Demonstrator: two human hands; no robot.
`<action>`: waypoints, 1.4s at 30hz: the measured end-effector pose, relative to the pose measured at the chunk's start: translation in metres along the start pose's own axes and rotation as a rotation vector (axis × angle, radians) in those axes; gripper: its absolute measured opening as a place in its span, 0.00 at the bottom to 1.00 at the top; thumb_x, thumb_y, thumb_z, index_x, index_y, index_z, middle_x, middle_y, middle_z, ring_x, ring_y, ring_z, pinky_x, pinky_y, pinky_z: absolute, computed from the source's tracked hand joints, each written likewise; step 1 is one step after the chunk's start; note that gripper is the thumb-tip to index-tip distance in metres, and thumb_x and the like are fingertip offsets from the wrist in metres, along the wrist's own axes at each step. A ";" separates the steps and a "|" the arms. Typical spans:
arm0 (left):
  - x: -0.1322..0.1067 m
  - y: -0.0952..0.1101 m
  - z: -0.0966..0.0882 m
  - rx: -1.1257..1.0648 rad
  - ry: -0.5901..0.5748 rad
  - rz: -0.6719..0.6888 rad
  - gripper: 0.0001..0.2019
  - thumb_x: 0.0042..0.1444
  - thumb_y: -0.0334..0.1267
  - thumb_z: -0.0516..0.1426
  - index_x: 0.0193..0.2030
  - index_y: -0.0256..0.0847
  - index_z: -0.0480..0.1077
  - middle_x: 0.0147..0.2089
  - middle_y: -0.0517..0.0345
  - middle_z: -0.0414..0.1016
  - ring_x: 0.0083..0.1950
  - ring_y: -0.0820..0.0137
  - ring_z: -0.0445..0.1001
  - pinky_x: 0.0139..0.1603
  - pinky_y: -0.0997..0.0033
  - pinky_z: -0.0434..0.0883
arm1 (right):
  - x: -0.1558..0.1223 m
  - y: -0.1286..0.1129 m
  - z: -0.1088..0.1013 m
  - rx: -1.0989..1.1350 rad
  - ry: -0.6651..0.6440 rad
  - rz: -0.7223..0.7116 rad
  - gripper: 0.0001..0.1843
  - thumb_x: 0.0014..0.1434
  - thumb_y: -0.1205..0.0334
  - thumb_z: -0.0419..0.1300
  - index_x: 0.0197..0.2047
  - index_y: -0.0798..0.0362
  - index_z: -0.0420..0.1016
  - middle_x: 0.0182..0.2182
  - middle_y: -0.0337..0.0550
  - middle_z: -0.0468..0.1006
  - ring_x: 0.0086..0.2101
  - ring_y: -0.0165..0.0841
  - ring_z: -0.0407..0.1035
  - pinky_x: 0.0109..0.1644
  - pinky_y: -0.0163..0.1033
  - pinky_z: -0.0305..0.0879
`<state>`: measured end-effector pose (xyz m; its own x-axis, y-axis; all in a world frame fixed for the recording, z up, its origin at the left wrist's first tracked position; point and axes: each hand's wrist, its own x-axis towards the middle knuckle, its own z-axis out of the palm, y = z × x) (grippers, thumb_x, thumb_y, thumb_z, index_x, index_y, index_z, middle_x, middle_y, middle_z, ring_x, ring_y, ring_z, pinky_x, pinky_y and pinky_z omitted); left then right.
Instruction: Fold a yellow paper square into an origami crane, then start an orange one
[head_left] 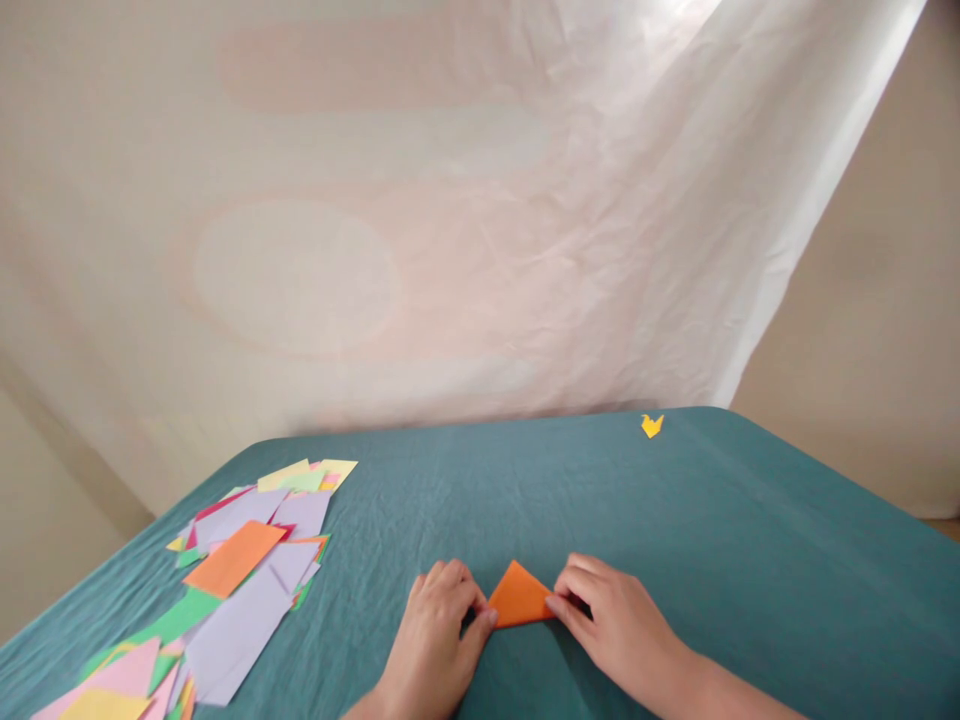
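An orange paper folded into a triangle (519,598) lies on the teal tablecloth (720,560) near the front edge. My left hand (439,630) pinches its left corner with curled fingers. At the triangle's right corner, my right hand (611,620) presses down with fingertips together. The paper's point faces away from me.
A loose pile of coloured paper sheets (232,580), lilac, orange, green, pink and yellow, spreads over the left of the table. A small yellow folded paper figure (652,426) sits near the far right edge. A creased white backdrop (480,220) hangs behind the table.
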<state>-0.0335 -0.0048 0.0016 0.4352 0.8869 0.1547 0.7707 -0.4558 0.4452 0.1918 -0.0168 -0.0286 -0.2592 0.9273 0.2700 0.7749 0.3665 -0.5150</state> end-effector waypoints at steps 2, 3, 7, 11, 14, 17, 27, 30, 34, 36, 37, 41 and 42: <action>-0.001 0.000 0.000 0.016 -0.009 -0.009 0.09 0.59 0.34 0.51 0.29 0.40 0.69 0.36 0.57 0.70 0.41 0.66 0.66 0.42 0.66 0.58 | 0.000 0.001 0.001 -0.008 0.000 0.006 0.10 0.61 0.62 0.55 0.28 0.53 0.70 0.27 0.38 0.71 0.30 0.29 0.67 0.33 0.33 0.56; -0.001 0.001 0.000 0.020 -0.015 -0.013 0.10 0.59 0.34 0.51 0.29 0.39 0.69 0.36 0.57 0.70 0.41 0.66 0.66 0.42 0.66 0.58 | 0.000 0.001 0.001 -0.002 -0.007 0.010 0.10 0.60 0.63 0.56 0.27 0.53 0.69 0.27 0.37 0.71 0.29 0.29 0.67 0.33 0.33 0.56; -0.004 0.003 -0.002 0.017 -0.069 -0.013 0.11 0.60 0.35 0.50 0.29 0.39 0.68 0.36 0.56 0.70 0.40 0.66 0.66 0.42 0.65 0.57 | -0.003 0.002 -0.002 0.028 -0.054 0.043 0.09 0.58 0.64 0.58 0.26 0.52 0.69 0.26 0.37 0.71 0.28 0.29 0.67 0.31 0.33 0.55; -0.004 0.004 -0.002 0.031 -0.097 -0.019 0.11 0.60 0.36 0.50 0.29 0.39 0.68 0.36 0.56 0.70 0.41 0.65 0.65 0.43 0.65 0.57 | -0.005 0.002 -0.002 0.022 -0.072 0.062 0.08 0.57 0.65 0.58 0.25 0.52 0.69 0.26 0.36 0.71 0.28 0.29 0.67 0.32 0.33 0.55; -0.004 0.002 0.001 0.067 -0.085 -0.015 0.11 0.60 0.37 0.50 0.29 0.40 0.68 0.36 0.56 0.70 0.40 0.65 0.65 0.42 0.65 0.57 | -0.004 0.002 -0.001 0.004 -0.075 0.060 0.08 0.57 0.66 0.57 0.25 0.52 0.69 0.26 0.36 0.71 0.28 0.29 0.67 0.32 0.33 0.54; -0.004 -0.001 0.006 0.117 -0.077 0.009 0.12 0.61 0.38 0.49 0.29 0.39 0.69 0.35 0.55 0.70 0.40 0.64 0.66 0.41 0.66 0.57 | -0.002 0.002 0.001 -0.020 -0.061 0.057 0.08 0.56 0.68 0.57 0.25 0.52 0.69 0.25 0.36 0.71 0.28 0.29 0.66 0.31 0.33 0.54; 0.000 -0.002 0.006 0.197 -0.112 0.017 0.12 0.61 0.38 0.49 0.29 0.39 0.69 0.35 0.55 0.70 0.39 0.64 0.67 0.40 0.66 0.57 | -0.001 -0.003 -0.002 -0.058 -0.050 0.054 0.08 0.55 0.70 0.56 0.24 0.53 0.68 0.25 0.37 0.71 0.28 0.29 0.66 0.31 0.33 0.54; 0.001 -0.003 0.006 0.208 -0.123 0.022 0.12 0.61 0.38 0.49 0.29 0.39 0.69 0.35 0.55 0.71 0.39 0.64 0.68 0.40 0.66 0.58 | 0.000 -0.002 -0.002 -0.063 -0.049 0.055 0.09 0.55 0.70 0.56 0.24 0.53 0.68 0.25 0.36 0.71 0.28 0.29 0.66 0.31 0.33 0.53; 0.003 -0.002 0.007 0.230 -0.124 0.032 0.13 0.61 0.38 0.48 0.30 0.39 0.69 0.35 0.54 0.71 0.38 0.65 0.68 0.39 0.67 0.58 | 0.000 -0.002 -0.002 -0.068 -0.055 0.061 0.09 0.55 0.70 0.56 0.24 0.52 0.68 0.25 0.36 0.71 0.27 0.29 0.66 0.30 0.34 0.52; 0.003 -0.001 0.006 0.243 -0.131 0.036 0.13 0.61 0.37 0.47 0.30 0.39 0.69 0.35 0.53 0.71 0.38 0.64 0.68 0.39 0.67 0.59 | -0.001 -0.001 -0.002 -0.072 -0.051 0.061 0.09 0.55 0.69 0.56 0.24 0.52 0.68 0.25 0.36 0.71 0.27 0.29 0.66 0.30 0.34 0.52; 0.004 -0.001 0.006 0.250 -0.136 0.037 0.13 0.61 0.37 0.47 0.30 0.38 0.69 0.35 0.53 0.71 0.38 0.64 0.68 0.39 0.67 0.59 | -0.001 -0.001 -0.001 -0.076 -0.049 0.059 0.09 0.55 0.69 0.56 0.24 0.52 0.68 0.25 0.36 0.71 0.27 0.29 0.66 0.30 0.34 0.52; 0.004 0.001 0.004 0.275 -0.157 0.033 0.14 0.62 0.37 0.47 0.30 0.38 0.69 0.35 0.53 0.71 0.38 0.64 0.69 0.39 0.66 0.59 | -0.002 0.001 0.001 -0.085 -0.050 0.053 0.09 0.55 0.69 0.55 0.25 0.52 0.67 0.25 0.36 0.70 0.27 0.28 0.66 0.30 0.34 0.52; 0.004 0.001 0.004 0.279 -0.159 0.033 0.14 0.62 0.37 0.47 0.30 0.38 0.69 0.35 0.53 0.71 0.38 0.64 0.69 0.39 0.66 0.60 | -0.002 0.002 0.001 -0.087 -0.049 0.051 0.08 0.55 0.69 0.55 0.25 0.52 0.67 0.26 0.36 0.70 0.27 0.28 0.66 0.30 0.34 0.52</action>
<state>-0.0291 -0.0019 -0.0005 0.5124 0.8586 0.0152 0.8433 -0.5065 0.1796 0.1928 -0.0177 -0.0313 -0.2445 0.9479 0.2044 0.8340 0.3131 -0.4543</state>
